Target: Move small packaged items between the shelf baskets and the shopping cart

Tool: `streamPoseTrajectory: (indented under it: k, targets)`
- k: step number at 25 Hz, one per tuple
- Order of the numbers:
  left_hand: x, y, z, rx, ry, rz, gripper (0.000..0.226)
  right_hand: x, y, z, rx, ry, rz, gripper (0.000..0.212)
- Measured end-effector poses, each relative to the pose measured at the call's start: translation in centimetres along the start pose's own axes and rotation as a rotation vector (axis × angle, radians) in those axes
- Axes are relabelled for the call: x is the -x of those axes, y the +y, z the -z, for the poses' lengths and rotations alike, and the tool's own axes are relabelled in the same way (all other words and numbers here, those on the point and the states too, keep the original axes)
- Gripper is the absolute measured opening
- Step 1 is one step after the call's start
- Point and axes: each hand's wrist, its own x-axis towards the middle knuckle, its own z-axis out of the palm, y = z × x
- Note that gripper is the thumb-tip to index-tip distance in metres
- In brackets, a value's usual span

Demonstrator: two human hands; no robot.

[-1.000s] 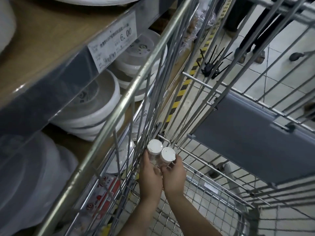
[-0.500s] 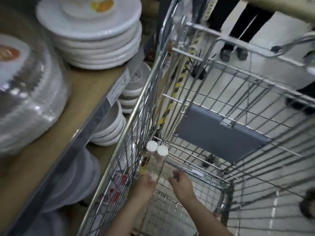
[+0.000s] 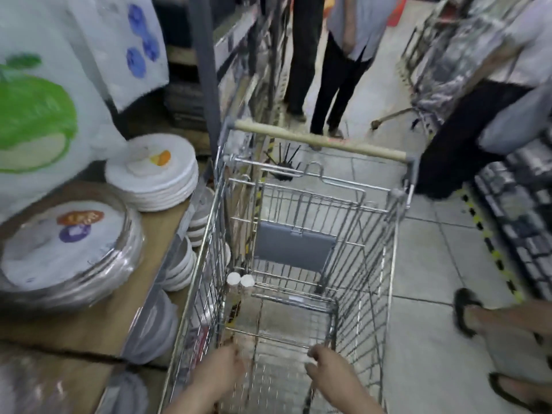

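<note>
Two small clear bottles with white caps (image 3: 240, 279) stand upright side by side in the far left corner of the wire shopping cart (image 3: 195, 274), leaning against its left wall. My left hand (image 3: 222, 372) and my right hand (image 3: 332, 376) are low inside the cart's near end, well back from the bottles. Both hands hold nothing, and their fingers look loosely curled in the blur. The cart's tan handle (image 3: 319, 141) is at the far end, and a grey flap (image 3: 294, 246) hangs on its far wall.
A wooden shelf (image 3: 140, 297) close on the left holds stacks of white plates (image 3: 155, 174) and wrapped plates (image 3: 68, 252). People stand beyond the cart (image 3: 337, 70). Sandalled feet (image 3: 478, 318) are on the tiled floor at right, beside a dark shelf (image 3: 522, 204).
My hands have let go of the two bottles and drawn back toward me. The bottles stay in the cart's corner. My view has lifted and pulled away.
</note>
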Motion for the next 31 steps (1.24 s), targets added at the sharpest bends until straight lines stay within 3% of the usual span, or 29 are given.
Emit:
streamPoseTrajectory:
  k: [7,13,23,28,31]
  targets:
    - [12.4,5.5,-1.6,0.176,0.218,-0.103,0.036,10.6,2.1,2.2,-0.090,0.114,0.155,0.033]
    - [25.8,4.9,-8.5,0.401,0.512,-0.034,0.034,18.2,4.2,-0.8,0.024,0.021,0.370,0.033]
    - [50.7,-5.4,-31.2,0.902,0.964,0.422,0.022,36.6,1.5,-10.6,0.156,-0.260,0.817,0.029]
    - [63.2,-10.0,-38.2,0.962,1.153,0.605,0.017,47.2,-3.0,-17.5,0.201,-0.387,1.013,0.033]
    - [70.7,-12.5,-41.4,0.964,1.187,0.697,0.019,55.3,-5.8,-22.1,0.210,-0.477,1.135,0.033]
